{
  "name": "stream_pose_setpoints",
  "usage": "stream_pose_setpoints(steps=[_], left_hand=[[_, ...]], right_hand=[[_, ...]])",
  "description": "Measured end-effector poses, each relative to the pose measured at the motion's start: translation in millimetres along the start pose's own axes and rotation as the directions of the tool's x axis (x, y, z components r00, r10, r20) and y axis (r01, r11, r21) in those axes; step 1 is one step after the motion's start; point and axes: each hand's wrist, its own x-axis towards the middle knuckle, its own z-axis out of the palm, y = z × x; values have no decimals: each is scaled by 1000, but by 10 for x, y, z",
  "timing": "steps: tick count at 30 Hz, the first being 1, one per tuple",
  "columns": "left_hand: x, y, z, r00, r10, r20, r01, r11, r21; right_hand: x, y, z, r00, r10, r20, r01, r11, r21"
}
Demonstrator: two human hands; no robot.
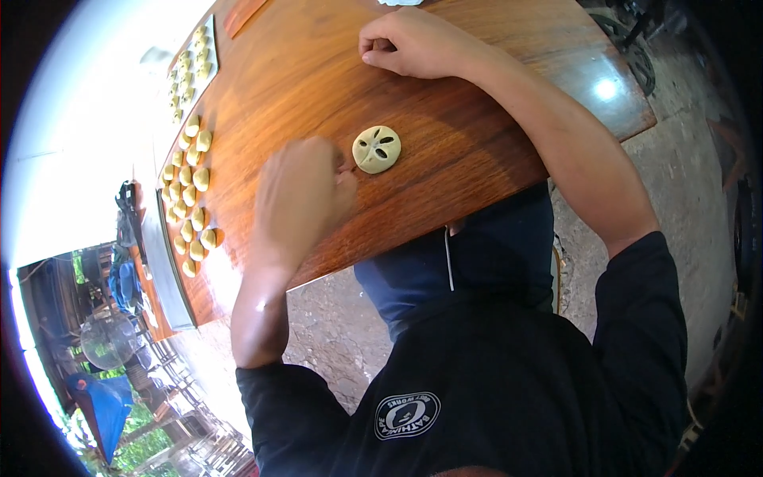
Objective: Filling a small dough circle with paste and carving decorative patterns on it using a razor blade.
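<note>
Blurred and half curled, the left hand [302, 199] sits just beside a dough disc [377, 149], fingertips at its near-left edge; whether they pinch anything I cannot tell. That pale yellow disc lies flat on the wooden table [445, 119], round, so no long axis, its slits fanning outward like petals. Farther from the person, the right hand [413, 44] rests as a loose fist, empty. Left of the grip, small smooth dough pieces [191, 191] sit in rows.
</note>
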Motion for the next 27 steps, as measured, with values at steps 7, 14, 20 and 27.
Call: stream_pose_setpoints(steps=[7, 14, 20, 27], left_hand=[[-113, -108, -26, 987, -93, -127, 45, 939, -342], [-50, -43, 64, 983, -34, -180, -18, 960, -281], [-25, -28, 70, 986, -18, -167, -33, 955, -295], [15, 2, 70, 991, -33, -129, -9, 950, -312]], right_hand=[[53, -43, 14, 999, -15, 28, 15, 1000, -11], [28, -41, 19, 1000, 6, 27, -6, 1000, -8], [34, -35, 25, 1000, 2, 28, -2, 1000, -2], [33, -46, 23, 1000, -6, 29, 7, 1000, -18]])
